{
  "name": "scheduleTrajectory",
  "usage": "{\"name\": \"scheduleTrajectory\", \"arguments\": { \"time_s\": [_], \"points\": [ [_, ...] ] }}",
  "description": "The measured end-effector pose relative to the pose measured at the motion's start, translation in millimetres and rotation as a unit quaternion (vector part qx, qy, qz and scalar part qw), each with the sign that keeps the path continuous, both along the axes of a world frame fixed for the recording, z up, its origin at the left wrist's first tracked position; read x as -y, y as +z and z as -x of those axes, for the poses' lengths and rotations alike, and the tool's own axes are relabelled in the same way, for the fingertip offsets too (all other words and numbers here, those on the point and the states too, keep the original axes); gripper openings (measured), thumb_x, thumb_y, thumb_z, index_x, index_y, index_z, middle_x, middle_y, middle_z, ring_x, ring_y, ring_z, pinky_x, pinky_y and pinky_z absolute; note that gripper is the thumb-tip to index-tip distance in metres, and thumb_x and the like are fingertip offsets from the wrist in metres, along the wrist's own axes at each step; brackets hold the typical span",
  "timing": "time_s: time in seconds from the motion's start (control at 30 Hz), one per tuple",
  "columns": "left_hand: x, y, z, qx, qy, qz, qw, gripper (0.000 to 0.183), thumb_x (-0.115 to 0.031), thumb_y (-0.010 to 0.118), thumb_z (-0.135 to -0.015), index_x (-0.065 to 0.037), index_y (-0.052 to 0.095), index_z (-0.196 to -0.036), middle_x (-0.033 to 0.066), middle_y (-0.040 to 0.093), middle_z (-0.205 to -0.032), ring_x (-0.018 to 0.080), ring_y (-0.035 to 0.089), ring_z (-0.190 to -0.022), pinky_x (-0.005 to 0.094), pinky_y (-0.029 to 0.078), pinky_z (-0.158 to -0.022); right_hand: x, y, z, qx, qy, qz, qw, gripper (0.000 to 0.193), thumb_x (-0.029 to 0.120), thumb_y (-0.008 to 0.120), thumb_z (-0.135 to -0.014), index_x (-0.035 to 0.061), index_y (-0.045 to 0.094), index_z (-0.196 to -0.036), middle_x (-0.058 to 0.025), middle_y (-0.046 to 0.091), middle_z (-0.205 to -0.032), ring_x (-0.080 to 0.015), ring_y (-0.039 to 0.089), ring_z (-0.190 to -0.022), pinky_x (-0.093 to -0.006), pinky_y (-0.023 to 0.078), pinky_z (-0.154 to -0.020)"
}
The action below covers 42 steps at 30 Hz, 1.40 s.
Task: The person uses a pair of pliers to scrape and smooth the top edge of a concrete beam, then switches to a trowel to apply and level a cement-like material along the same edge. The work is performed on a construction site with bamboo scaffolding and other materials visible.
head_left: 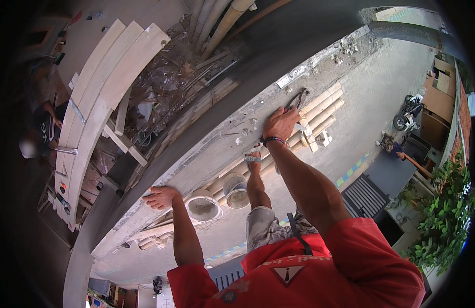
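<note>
Pincers [305, 93], or a similar dark metal tool, jut from the right hand [281, 124], their long axis slanting up and rightward, roughly along the concrete ledge [224, 137]. That hand's fingers wrap the handles; whether the tool's tip touches the ledge cannot be told. Well apart, toward the ledge's lower end, the left hand [161, 197] rests on its edge, fingers spread, with nothing visible in its grasp.

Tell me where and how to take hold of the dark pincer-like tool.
Best by its slim arms, at the end where the right hand is, coming from the lower left of the picture. The dark pincer-like tool slants up and right over the grey concrete, so that likely leaves its far end free.
</note>
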<state>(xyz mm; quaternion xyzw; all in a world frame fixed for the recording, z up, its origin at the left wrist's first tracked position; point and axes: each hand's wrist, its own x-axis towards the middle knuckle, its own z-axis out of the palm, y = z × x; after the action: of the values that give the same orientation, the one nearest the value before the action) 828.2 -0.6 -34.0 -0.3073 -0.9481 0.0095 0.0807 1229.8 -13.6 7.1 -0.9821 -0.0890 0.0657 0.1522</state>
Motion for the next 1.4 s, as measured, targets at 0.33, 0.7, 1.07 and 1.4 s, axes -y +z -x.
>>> {"name": "scheduleTrajectory", "arguments": {
  "time_s": [0.33,0.7,1.07,1.4],
  "points": [
    [-0.9,1.9,0.4,0.016,-0.007,-0.006,1.000,0.078,-0.065,0.018,-0.096,-0.007,0.028,-0.147,0.0192,0.036,-0.143,0.0411,0.039,-0.125,0.0553,0.033,-0.099,-0.1,5.0,-0.4,-0.009,-0.005,0.027,1.000,0.040,0.024,0.049,-0.095,-0.0009,0.040,-0.124,-0.0248,0.046,-0.110,-0.0429,0.050,-0.104,-0.0492,0.043,-0.087],
    [5.3,-15.1,-109.7,0.063,-0.082,-0.123,0.987,0.079,-0.067,0.027,-0.095,-0.007,0.032,-0.146,0.0289,0.029,-0.148,0.0473,0.033,-0.132,0.0587,0.028,-0.104,-10.7,13.8,6.0,-0.051,-0.011,0.022,0.998,0.041,0.023,0.050,-0.096,0.0012,0.039,-0.128,-0.0248,0.044,-0.113,-0.0420,0.054,-0.103,-0.0497,0.046,-0.084],
    [-7.9,-6.1,-138.7,0.063,-0.030,-0.084,0.994,0.078,-0.066,0.027,-0.096,-0.009,0.028,-0.149,0.0254,0.021,-0.154,0.0473,0.023,-0.138,0.0577,0.020,-0.110,57.4,3.6,-51.2,-0.079,0.241,-0.079,0.964,0.023,0.014,0.049,-0.095,-0.0022,0.041,-0.108,-0.0271,0.050,-0.106,-0.0403,0.058,-0.094,-0.0474,0.049,-0.081],
    [-7.0,3.2,-144.4,0.086,-0.032,-0.077,0.993,0.078,-0.066,0.025,-0.096,-0.009,0.026,-0.149,0.0259,0.019,-0.155,0.0494,0.019,-0.140,0.0604,0.019,-0.110,113.4,164.8,-183.3,-0.755,-0.102,-0.310,0.569,0.019,0.017,0.057,-0.089,0.0106,0.056,-0.106,-0.0201,0.061,-0.114,-0.0253,0.064,-0.079,-0.0347,0.054,-0.063]
  ]
}}
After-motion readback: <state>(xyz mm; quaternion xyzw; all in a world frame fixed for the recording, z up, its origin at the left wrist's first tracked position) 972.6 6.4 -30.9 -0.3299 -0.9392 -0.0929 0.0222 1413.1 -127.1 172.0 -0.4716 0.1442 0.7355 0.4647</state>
